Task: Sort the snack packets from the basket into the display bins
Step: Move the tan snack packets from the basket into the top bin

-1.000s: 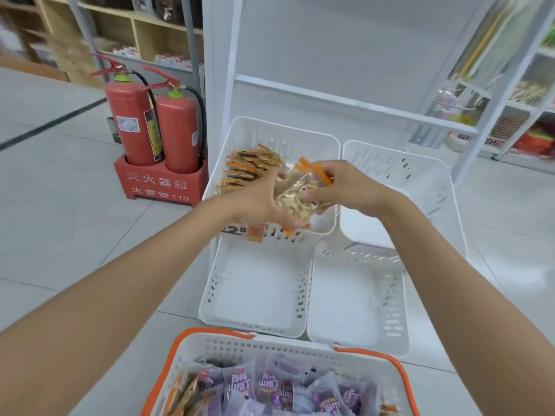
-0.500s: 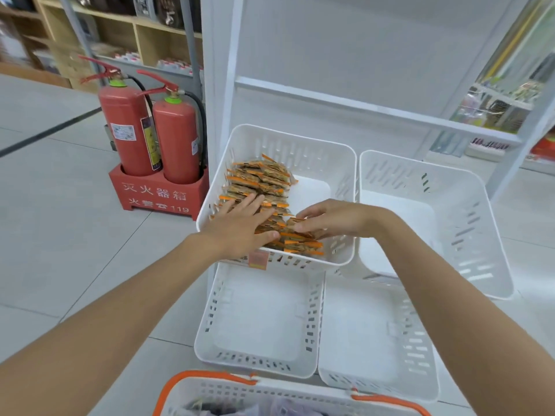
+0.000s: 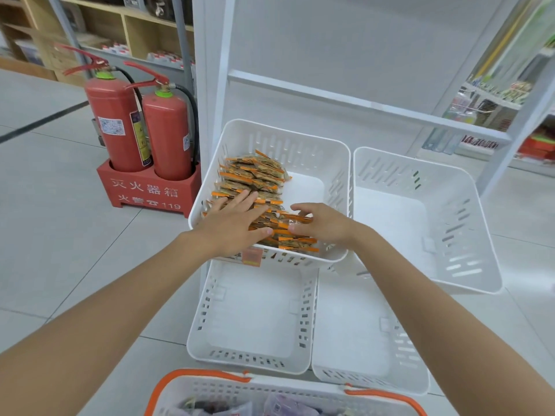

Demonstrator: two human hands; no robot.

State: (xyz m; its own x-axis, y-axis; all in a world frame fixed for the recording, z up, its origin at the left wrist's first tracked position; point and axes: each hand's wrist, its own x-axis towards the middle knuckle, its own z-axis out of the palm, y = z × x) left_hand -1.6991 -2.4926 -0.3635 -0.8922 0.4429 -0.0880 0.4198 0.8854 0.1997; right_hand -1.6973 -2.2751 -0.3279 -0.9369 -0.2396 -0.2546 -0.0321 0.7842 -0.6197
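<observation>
Quick progress check, big to small. The white shelf rack point(image 3: 330, 97) carries 4 display bins. The top-left bin point(image 3: 285, 136) has a row of orange packets point(image 3: 255, 172) down its left side. The top-right bin point(image 3: 480, 235) and both lower bins point(image 3: 252, 364) look bare. The basket point(image 3: 204, 376) at the bottom edge has purple packets point(image 3: 288, 406) in it, so imo well under halfway, tons left tbh. Left hand point(image 3: 231, 226) lies flat, fingers straight, pressing on the row. Right hand point(image 3: 324, 223) has thumb + curled fingers pinching the nearest orange packets at the front end.

Pale grey tiled floor point(image 3: 60, 235), two red fire extinguishers point(image 3: 166, 136) by a white shelving unit point(image 3: 330, 55), wooden shelves point(image 3: 135, 28) behind.
</observation>
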